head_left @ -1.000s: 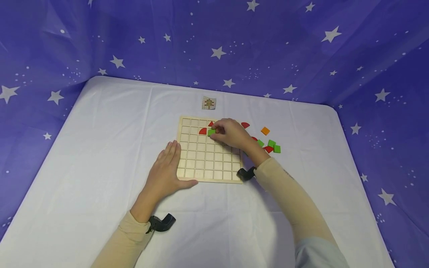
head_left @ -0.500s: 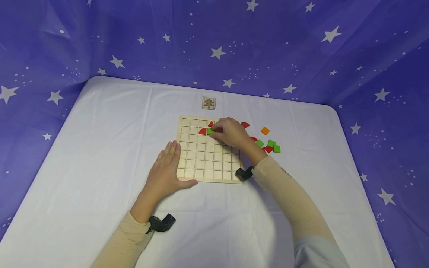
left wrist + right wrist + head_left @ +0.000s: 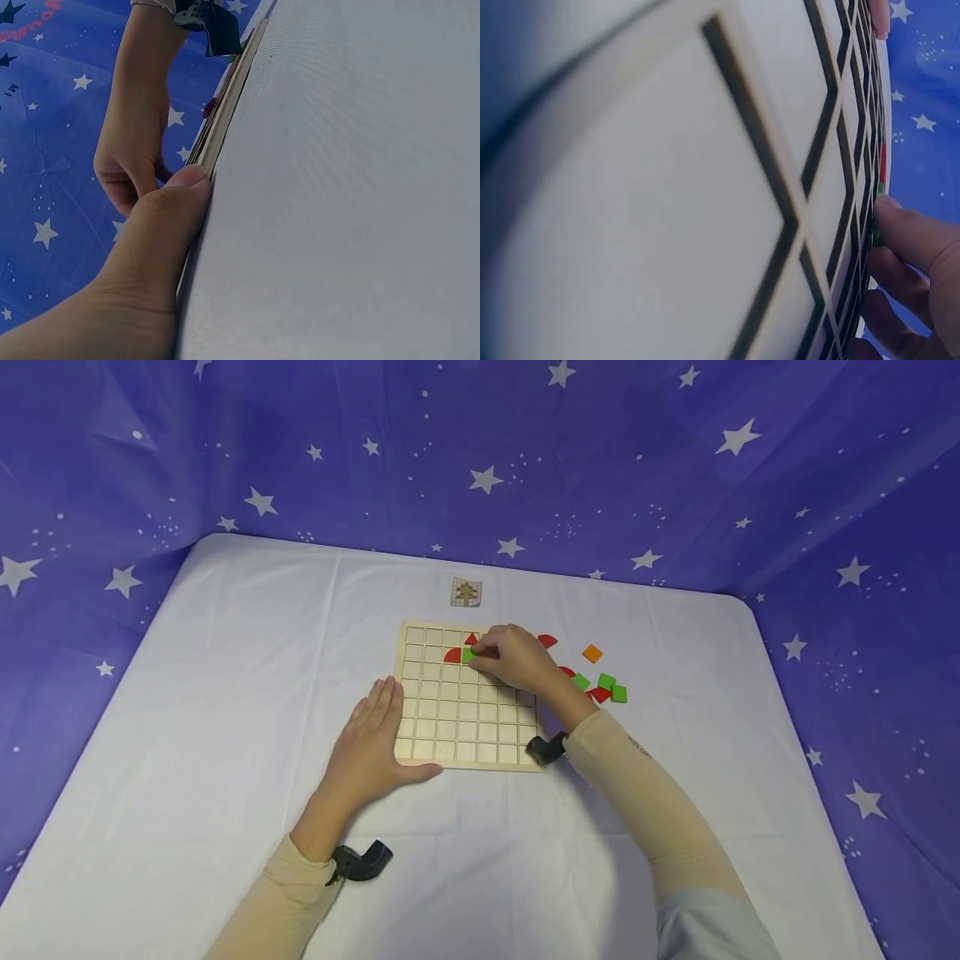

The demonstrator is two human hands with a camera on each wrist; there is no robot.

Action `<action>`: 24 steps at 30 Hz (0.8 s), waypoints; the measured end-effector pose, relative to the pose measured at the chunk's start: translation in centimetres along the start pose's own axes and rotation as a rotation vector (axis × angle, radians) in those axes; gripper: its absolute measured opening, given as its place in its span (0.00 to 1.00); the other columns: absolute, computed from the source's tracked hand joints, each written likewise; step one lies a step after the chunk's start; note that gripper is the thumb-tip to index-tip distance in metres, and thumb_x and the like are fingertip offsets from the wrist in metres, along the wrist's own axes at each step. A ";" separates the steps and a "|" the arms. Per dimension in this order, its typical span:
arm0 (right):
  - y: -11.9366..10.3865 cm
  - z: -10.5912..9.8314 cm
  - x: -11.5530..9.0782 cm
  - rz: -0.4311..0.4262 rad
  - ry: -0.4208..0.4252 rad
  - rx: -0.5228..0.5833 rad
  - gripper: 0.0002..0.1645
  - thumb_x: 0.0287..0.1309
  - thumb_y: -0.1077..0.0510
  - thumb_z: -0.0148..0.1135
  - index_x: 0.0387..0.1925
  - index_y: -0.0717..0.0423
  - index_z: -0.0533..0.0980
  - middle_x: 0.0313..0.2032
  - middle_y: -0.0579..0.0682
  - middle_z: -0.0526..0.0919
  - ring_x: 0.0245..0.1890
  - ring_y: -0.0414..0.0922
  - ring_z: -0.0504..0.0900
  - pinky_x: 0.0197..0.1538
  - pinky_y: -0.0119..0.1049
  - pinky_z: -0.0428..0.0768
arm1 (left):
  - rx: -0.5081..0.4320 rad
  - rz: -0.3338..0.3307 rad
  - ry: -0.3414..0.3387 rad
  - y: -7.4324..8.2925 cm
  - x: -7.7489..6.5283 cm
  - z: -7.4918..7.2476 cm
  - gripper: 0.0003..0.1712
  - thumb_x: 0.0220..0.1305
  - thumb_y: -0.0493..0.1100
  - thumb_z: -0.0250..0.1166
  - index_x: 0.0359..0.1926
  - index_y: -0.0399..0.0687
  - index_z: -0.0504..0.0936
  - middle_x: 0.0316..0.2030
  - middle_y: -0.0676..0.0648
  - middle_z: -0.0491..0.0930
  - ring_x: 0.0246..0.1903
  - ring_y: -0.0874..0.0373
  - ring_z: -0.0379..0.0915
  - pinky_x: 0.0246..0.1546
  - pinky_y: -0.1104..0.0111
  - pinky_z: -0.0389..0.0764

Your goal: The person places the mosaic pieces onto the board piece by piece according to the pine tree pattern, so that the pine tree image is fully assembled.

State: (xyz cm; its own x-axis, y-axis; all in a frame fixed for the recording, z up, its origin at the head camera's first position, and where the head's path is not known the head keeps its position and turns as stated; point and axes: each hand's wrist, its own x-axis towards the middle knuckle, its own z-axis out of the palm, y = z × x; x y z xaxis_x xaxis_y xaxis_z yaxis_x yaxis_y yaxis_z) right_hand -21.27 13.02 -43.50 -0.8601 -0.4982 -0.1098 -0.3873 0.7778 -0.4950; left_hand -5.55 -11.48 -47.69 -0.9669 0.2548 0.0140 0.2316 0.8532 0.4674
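Note:
In the head view, a wooden grid board [image 3: 448, 727] lies on the white table. My left hand [image 3: 366, 743] rests at its near left corner, fingers straight along the left edge and thumb along the front edge. My right hand [image 3: 517, 656] is over the board's far part, its thumb and fingertips pinching a green square tile [image 3: 468, 655]. That tile sits in a cell beside a red quarter-circle tile [image 3: 453, 655] and below a red triangle tile [image 3: 472, 639]. The right wrist view shows the thumb against the green tile's edge. The right hand hides the board's far right cells.
Right of the board lie loose tiles: an orange square [image 3: 592, 653], several green squares [image 3: 607, 682] and red pieces [image 3: 548, 642], partly behind the right forearm. A small card with a tree pattern [image 3: 467, 592] lies beyond the board. A starry blue curtain [image 3: 420, 460] borders the table.
The green tile has shifted slightly left and now lies squarely in its cell against the red quarter circle. My right hand has moved only slightly. The left hand stays in place.

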 end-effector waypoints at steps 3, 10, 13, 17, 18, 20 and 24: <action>0.0 0.1 0.0 -0.003 0.013 -0.027 0.17 0.59 0.45 0.69 0.47 0.47 0.85 0.43 0.41 0.85 0.44 0.41 0.79 0.50 0.39 0.79 | 0.003 0.000 -0.002 0.0 0.0 0.0 0.79 0.41 0.80 0.67 0.77 0.35 0.42 0.79 0.39 0.40 0.79 0.46 0.34 0.78 0.52 0.46; -0.1 -0.1 -0.3 -0.028 0.044 -0.040 0.20 0.57 0.43 0.71 0.48 0.46 0.85 0.40 0.40 0.84 0.40 0.40 0.78 0.46 0.38 0.78 | 0.000 -0.004 -0.005 -0.1 0.0 0.1 0.78 0.42 0.80 0.67 0.78 0.35 0.42 0.79 0.39 0.40 0.79 0.46 0.34 0.79 0.53 0.45; 0.3 -0.7 -0.7 -0.049 0.075 0.001 0.22 0.56 0.42 0.71 0.50 0.46 0.84 0.40 0.40 0.84 0.40 0.40 0.78 0.46 0.38 0.79 | 0.002 -0.005 -0.008 -0.1 0.0 0.2 0.79 0.42 0.80 0.67 0.78 0.35 0.42 0.79 0.39 0.40 0.79 0.46 0.34 0.79 0.53 0.45; 1.6 -2.2 -1.4 -0.030 0.125 0.066 0.24 0.60 0.44 0.68 0.55 0.49 0.81 0.43 0.44 0.83 0.42 0.42 0.78 0.46 0.41 0.79 | -0.001 -0.008 -0.009 -0.1 0.0 0.2 0.79 0.41 0.81 0.67 0.78 0.36 0.41 0.79 0.40 0.39 0.79 0.47 0.33 0.79 0.53 0.45; 2.1 -2.7 -1.5 -0.019 0.133 0.072 0.24 0.62 0.45 0.67 0.57 0.50 0.80 0.44 0.45 0.82 0.41 0.43 0.78 0.46 0.42 0.80 | -0.002 -0.008 -0.008 0.0 0.0 0.2 0.79 0.41 0.81 0.67 0.78 0.36 0.42 0.79 0.40 0.39 0.79 0.47 0.33 0.79 0.53 0.45; 3.3 -3.5 -1.9 0.002 0.141 0.084 0.24 0.65 0.49 0.64 0.59 0.51 0.79 0.47 0.48 0.82 0.42 0.45 0.78 0.47 0.43 0.79 | -0.001 -0.008 -0.007 0.0 0.0 0.1 0.79 0.42 0.81 0.66 0.78 0.36 0.42 0.79 0.40 0.39 0.80 0.47 0.33 0.79 0.53 0.45; 5.9 -4.7 -2.6 0.068 0.120 0.074 0.25 0.67 0.55 0.60 0.63 0.52 0.75 0.52 0.52 0.80 0.46 0.49 0.76 0.54 0.47 0.78 | 0.004 -0.006 -0.004 -0.1 -0.1 0.1 0.79 0.41 0.81 0.67 0.78 0.36 0.41 0.79 0.40 0.39 0.79 0.47 0.33 0.79 0.53 0.45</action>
State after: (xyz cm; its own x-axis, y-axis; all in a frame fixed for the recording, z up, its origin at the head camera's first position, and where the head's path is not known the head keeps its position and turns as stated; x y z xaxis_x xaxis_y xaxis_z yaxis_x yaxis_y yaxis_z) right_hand -22.91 20.66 -42.04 -0.9188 -0.3924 -0.0433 -0.3052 0.7756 -0.5526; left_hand -5.47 -11.49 -47.83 -0.9679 0.2513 0.0079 0.2261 0.8564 0.4642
